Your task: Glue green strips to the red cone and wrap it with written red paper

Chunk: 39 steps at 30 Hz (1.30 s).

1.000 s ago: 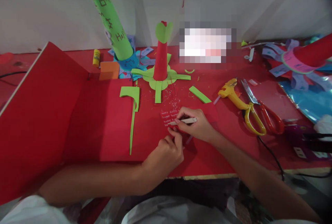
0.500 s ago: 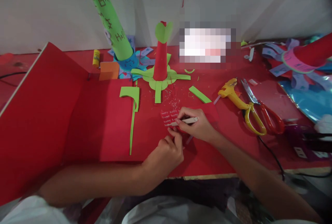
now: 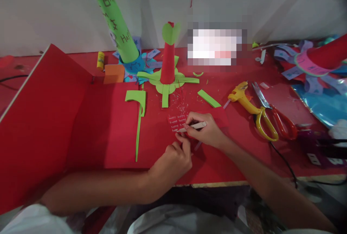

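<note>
A white pen is gripped in my right hand, its tip on a small red paper. White lines of writing that repeat the word "happy" cover this paper; its right part lies hidden under my right hand. Just below the pen tip, my left hand has its fingers curled, with the fingertips pressing the lower edge of the paper to the table.
Ahead stand a red cone on a green flower base and a tall green tube. At right lie a yellow glue gun and scissors. Green scraps, a glue stick and a large red folded board are left.
The pen tip has shifted slightly right along the bottom line, and another letter shows there. My left hand stays in place.
</note>
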Tool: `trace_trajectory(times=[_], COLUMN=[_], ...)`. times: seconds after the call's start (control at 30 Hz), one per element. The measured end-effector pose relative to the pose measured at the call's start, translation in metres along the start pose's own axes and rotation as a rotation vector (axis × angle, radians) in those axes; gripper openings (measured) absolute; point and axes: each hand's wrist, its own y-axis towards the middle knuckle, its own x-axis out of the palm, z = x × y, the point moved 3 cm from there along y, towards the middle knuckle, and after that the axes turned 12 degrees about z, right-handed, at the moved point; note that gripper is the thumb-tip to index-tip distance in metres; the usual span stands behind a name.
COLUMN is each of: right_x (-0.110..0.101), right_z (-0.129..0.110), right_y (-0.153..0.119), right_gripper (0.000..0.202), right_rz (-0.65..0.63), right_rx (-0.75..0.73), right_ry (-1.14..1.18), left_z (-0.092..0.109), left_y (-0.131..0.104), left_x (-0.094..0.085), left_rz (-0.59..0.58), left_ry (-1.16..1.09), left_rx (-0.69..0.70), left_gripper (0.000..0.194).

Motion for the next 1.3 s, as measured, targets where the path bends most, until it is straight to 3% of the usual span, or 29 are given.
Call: trace_trajectory(times=[0.4,0.63,0.73,0.87,1.03,1.3], right_x=[-0.002,-0.007,-0.01,-0.014,-0.012,-0.009], right_z=[0.003,-0.002,-0.006,-0.005,0.001,0.0], right_y=[0.001,-0.001,0.002,0.006,0.002,0.0], right_gripper=[0.016,0.013,0.019,0.011,0.004,0.009], right_rz=[0.064,0.03,0.005,-0.012,-0.039,-0.106], right_rx=[-0.027,-0.003,-0.085,-0.184,-0.101,-0.066], right_ry=[-0.039,0.135,0.089,0.014,-0.033,-0.015], left_z=[-0.002,-0.001,-0.002,-0.003,-0.002,-0.003], left_y=[0.001,0.001,0.001,0.001,0.001,0.002], left_x=[-0.001,-0.001,-0.002,-0.004,-0.001,-0.001], left_rz=[-0.014,0.007,-0.002,-0.009,0.006,0.014], left_ry=[0.011,0.017,0.023,0.029,0.031,0.034], left_rx=[0.018,0.008,0.017,0.026,0.009,0.01], left_gripper=[0.028,0.03,0.031,0.031,0.03,0.033])
